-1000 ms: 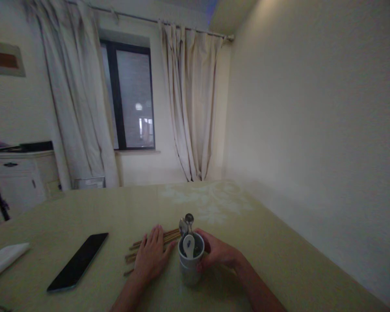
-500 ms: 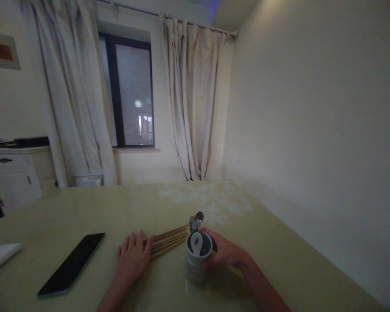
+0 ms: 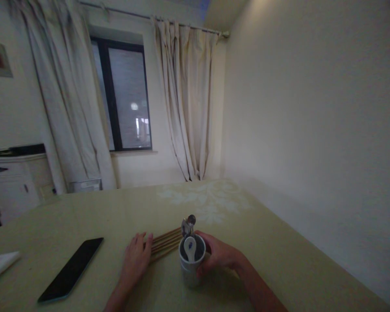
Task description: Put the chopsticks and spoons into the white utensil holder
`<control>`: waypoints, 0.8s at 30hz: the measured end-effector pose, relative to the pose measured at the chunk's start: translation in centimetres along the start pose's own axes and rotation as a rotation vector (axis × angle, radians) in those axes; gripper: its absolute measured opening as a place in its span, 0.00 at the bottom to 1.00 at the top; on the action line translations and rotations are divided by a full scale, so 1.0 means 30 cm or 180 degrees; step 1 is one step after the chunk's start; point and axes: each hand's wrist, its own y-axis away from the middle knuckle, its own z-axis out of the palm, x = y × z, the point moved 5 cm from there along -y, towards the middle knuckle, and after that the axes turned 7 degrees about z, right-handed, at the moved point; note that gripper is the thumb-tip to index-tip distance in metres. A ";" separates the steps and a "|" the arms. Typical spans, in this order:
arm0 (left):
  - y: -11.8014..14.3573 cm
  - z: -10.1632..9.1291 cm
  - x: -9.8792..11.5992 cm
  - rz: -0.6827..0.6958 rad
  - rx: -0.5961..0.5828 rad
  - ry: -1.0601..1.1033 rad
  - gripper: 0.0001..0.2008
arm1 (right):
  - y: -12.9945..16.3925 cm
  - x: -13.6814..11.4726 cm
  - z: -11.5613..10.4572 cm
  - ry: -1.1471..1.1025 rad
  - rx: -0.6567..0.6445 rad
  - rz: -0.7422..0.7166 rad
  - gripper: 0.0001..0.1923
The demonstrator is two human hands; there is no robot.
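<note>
A white cup [image 3: 190,268] stands on the yellow-green table [image 3: 266,251] near its front edge. Inside it are a white ceramic spoon [image 3: 190,248] and metal spoons [image 3: 188,224] sticking up. My right hand [image 3: 218,255] is wrapped around the cup's right side. Left of the cup lie several wooden chopsticks [image 3: 165,243] in a loose bundle. My left hand [image 3: 134,261] lies flat on their near ends, fingers spread and pressing down.
A black phone [image 3: 70,269] lies face up left of my left hand. A white folded napkin [image 3: 0,265] sits at the left edge. A wall runs along the table's right side. Curtains, a window and a white cabinet [image 3: 11,182] stand behind.
My left hand slid left along the chopsticks, from their middle to their near ends, uncovering most of the bundle. My right hand kept hold of the cup. The view shifted slightly.
</note>
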 end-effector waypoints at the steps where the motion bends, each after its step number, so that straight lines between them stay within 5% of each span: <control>1: -0.002 -0.004 0.008 -0.0064 -0.0003 0.0138 0.27 | -0.003 0.003 0.004 -0.0032 -0.0020 0.0018 0.48; 4: 0.010 -0.039 0.054 -0.0303 0.0403 0.0380 0.28 | -0.009 0.009 0.012 -0.0013 -0.0038 0.0069 0.51; 6: 0.034 -0.059 0.121 -0.0057 0.0738 0.0880 0.29 | -0.014 0.009 0.019 0.0062 -0.0017 0.0023 0.53; 9: 0.088 -0.020 0.246 0.0388 0.0157 0.2589 0.35 | -0.026 0.007 0.040 0.0137 0.0015 -0.0151 0.56; 12: 0.152 0.023 0.328 0.0114 -0.0409 0.3568 0.43 | -0.033 0.004 0.062 0.0165 0.0009 -0.0242 0.62; 17: 0.196 -0.011 0.378 -0.0106 -0.0406 0.3609 0.38 | -0.013 -0.041 0.059 0.0104 0.0126 -0.0542 0.48; 24: 0.201 -0.039 0.430 0.0180 -0.0449 0.3447 0.38 | -0.015 -0.071 -0.001 0.0414 0.1407 -0.0790 0.35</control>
